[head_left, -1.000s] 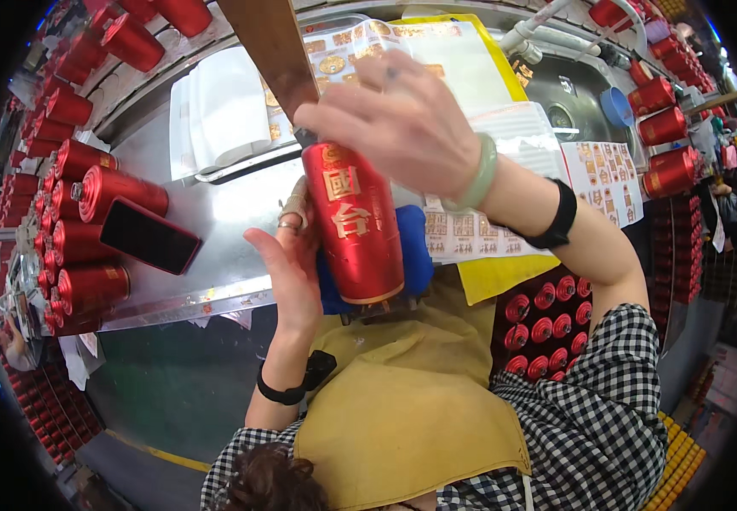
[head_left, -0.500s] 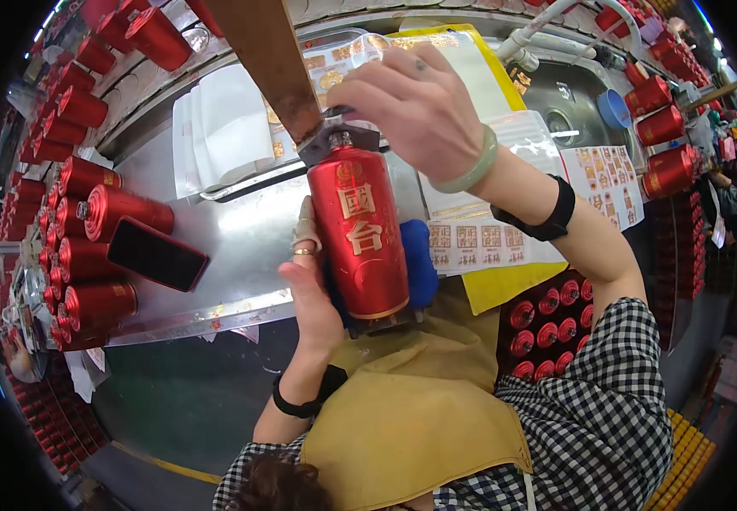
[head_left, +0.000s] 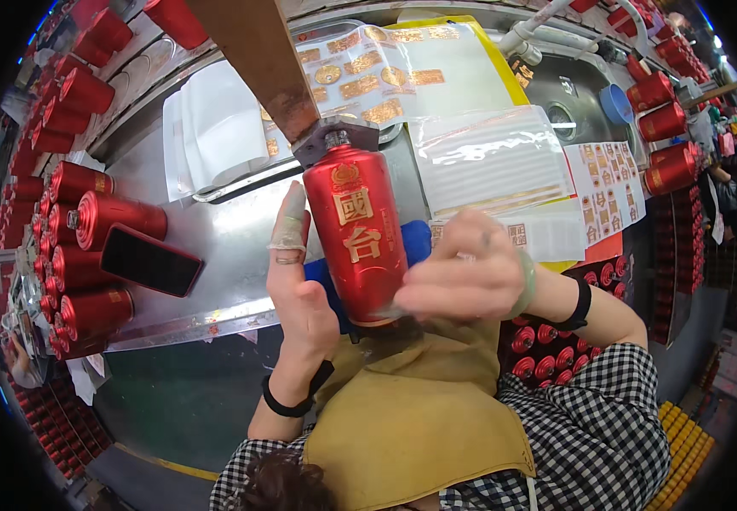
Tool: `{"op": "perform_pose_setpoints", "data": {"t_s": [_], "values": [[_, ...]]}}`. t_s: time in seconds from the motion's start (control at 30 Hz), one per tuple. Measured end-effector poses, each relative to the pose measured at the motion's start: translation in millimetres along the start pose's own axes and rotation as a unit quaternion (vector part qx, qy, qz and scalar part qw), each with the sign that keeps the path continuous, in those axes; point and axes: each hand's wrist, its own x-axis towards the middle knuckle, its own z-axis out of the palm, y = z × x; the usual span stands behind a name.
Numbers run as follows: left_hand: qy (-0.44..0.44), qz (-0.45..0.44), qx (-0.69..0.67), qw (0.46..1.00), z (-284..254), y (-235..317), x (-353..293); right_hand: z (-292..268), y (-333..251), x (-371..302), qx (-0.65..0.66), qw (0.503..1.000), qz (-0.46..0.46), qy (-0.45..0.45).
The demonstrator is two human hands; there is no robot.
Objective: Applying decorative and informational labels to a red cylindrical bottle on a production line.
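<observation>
- Just above my apron [head_left: 419, 417], near the surface [head_left: 223, 294] edge: red bottle [head_left: 355, 272] lying lengthwise, base toward me, neck end at a dark bracket [head_left: 334, 139] on a brown bar [head_left: 253, 64]. Blue pad [head_left: 418, 243] shows from behind both flanks.
- Done, by the look of it: gold emblem [head_left: 347, 176] near the shoulder, two large gold characters [head_left: 360, 226] down the face, finer gold marks beside them. All appear to lie flat.
- Left: I cannot tell what else this bottle wants; its underside is hidden. Plenty of gold pieces [head_left: 361, 61] remain on the clear sheet beyond, more on the printed sheet [head_left: 611, 192] at right.
- Left grip [head_left: 302, 307]: released as far as it shows, alongside the bottle's left flank, covered finger [head_left: 290, 223] stretched away from me, thumb bent. Contact with the flank unclear; any fingers underneath out of sight.
- Right grip [head_left: 475, 272]: blurred, fingers bent, tips at the bottle's lower right edge. I cannot tell whether it presses, or pinches anything.
- Right forearm crosses in from the right, elbow out; left rises steeply from below.
</observation>
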Motion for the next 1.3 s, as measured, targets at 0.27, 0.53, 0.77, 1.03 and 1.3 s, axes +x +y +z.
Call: {"op": "perform_pose_setpoints", "data": {"t_s": [0.27,0.53,0.77,1.03,1.3], "values": [[-0.067,0.095,0.222,0.968,-7.9,20.5,17.6,2.4,-1.7,-9.7,0.031,0.971,0.207,0.114],[-0.029,0.172,0.270,0.947,-17.9,4.5,23.8,2.3,-6.4,-8.1,0.019,0.959,0.259,0.115],[-0.013,0.174,0.278,0.945,-19.7,-2.4,47.8,5.3,-4.0,6.8,-0.005,0.970,0.241,0.041],[0.024,0.015,-0.020,0.999,-21.8,-19.0,46.4,33.8,-6.6,62.5,-0.073,0.984,0.155,-0.037],[0.003,-0.151,-0.190,0.970,-34.3,-20.3,14.8,26.1,37.8,84.9,-0.261,0.965,0.001,0.007]]}}
